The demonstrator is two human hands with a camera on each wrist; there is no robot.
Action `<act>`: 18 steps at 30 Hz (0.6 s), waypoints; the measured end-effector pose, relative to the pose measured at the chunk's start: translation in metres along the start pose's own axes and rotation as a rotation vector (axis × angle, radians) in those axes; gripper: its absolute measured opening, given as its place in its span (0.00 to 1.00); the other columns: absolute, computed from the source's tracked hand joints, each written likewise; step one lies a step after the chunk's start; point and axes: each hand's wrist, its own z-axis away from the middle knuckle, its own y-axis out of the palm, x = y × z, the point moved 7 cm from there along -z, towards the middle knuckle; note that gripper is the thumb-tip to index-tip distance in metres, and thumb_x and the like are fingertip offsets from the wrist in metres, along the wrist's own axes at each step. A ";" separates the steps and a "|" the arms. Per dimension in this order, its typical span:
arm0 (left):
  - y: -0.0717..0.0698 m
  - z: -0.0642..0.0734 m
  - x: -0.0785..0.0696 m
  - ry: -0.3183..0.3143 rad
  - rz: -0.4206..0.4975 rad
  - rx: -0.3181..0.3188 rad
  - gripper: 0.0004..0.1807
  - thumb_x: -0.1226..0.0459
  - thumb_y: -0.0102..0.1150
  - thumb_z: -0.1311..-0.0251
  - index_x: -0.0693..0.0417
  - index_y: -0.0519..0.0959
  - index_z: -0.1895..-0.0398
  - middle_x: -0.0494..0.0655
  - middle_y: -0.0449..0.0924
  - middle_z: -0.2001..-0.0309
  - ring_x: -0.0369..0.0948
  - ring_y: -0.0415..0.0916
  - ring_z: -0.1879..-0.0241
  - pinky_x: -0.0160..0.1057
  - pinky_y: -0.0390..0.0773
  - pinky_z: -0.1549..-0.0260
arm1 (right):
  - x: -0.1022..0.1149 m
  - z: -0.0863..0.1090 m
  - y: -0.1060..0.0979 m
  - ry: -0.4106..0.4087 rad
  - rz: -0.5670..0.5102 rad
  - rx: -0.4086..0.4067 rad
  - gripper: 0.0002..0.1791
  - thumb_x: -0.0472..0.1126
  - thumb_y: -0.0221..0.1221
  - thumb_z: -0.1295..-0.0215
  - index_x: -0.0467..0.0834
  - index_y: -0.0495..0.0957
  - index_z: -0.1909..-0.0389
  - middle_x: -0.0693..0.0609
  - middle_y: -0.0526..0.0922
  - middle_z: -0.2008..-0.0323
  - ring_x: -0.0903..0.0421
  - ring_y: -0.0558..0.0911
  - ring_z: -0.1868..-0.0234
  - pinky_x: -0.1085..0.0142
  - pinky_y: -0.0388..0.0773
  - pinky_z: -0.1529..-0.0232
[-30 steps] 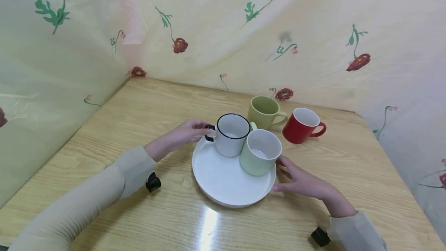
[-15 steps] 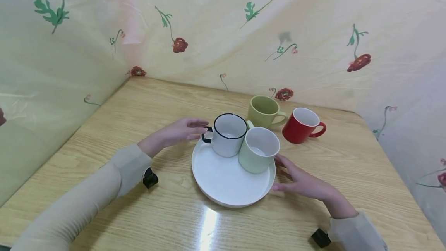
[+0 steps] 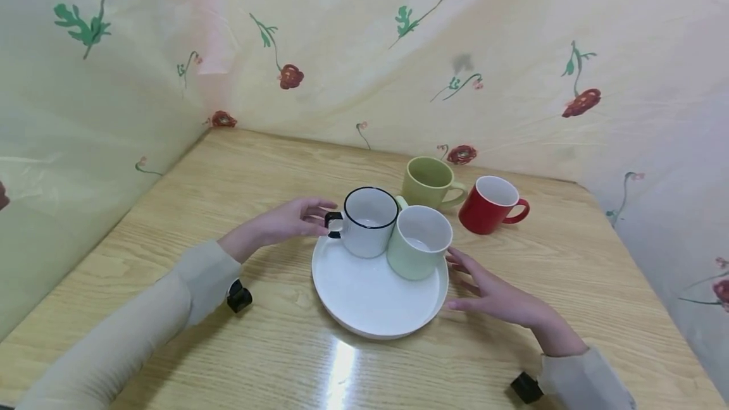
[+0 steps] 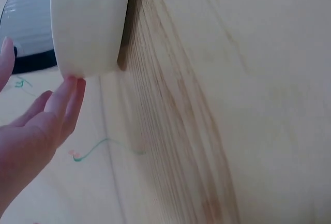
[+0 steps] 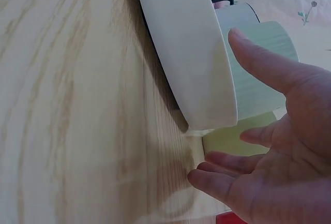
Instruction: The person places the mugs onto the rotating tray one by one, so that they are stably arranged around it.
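Note:
A white mug with a black rim and black handle stands upright on a round white tray in the head view. Against its right side stands a pale green mug, also on the tray. My left hand is by the black handle with loosely bent fingers; in the left wrist view its fingertips meet the tray's side. On the tray's right, my right hand is spread beside the rim and the pale green mug. The right wrist view shows its thumb near that mug and nothing gripped.
Behind the tray stand an olive green mug and, farther right, a red mug. The wooden table meets a flower-printed sheet at the back and sides.
The white mug and the pale green mug have shifted slightly left on the tray. My left hand has drawn a little to the left. The right hand stays nearly still.

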 end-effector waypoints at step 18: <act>0.006 0.009 0.004 0.058 0.065 0.178 0.43 0.75 0.59 0.46 0.55 0.49 0.29 0.58 0.51 0.30 0.58 0.53 0.34 0.47 0.72 0.46 | -0.001 0.002 0.002 -0.008 0.005 0.003 0.50 0.44 0.64 0.44 0.39 0.42 0.29 0.39 0.52 0.32 0.37 0.56 0.34 0.46 0.58 0.40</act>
